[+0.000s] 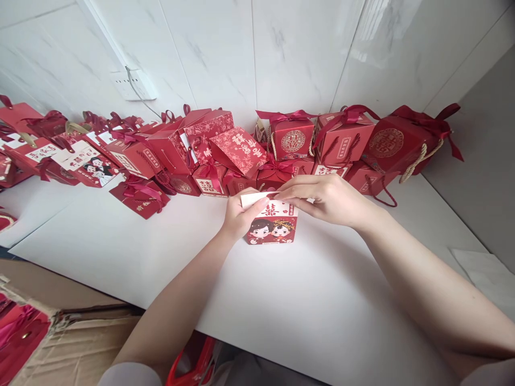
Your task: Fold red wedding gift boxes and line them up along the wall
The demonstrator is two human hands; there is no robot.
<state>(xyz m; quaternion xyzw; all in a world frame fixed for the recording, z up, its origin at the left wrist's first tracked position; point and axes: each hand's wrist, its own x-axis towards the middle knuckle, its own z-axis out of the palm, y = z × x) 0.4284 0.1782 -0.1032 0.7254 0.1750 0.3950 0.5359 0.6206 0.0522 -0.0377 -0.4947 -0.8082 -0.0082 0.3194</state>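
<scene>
A white surface (322, 311) spreads across mid and lower frame. Ribboned red gift boxes (237, 150) crowd its back edge; a cardboard carton (92, 343) fills the lower left. At centre is a cartoon-couple favour box (270, 229). The left hand (240, 212) holds its left side; the right hand (325, 197) meets its top, fingers narrow, their grip unclear.

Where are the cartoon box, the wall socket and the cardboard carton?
Cartoon box (271, 229): head view, printed front.
Wall socket (141, 85): head view, faceplate.
Cardboard carton (86, 343): head view, brown outer surface.
</scene>
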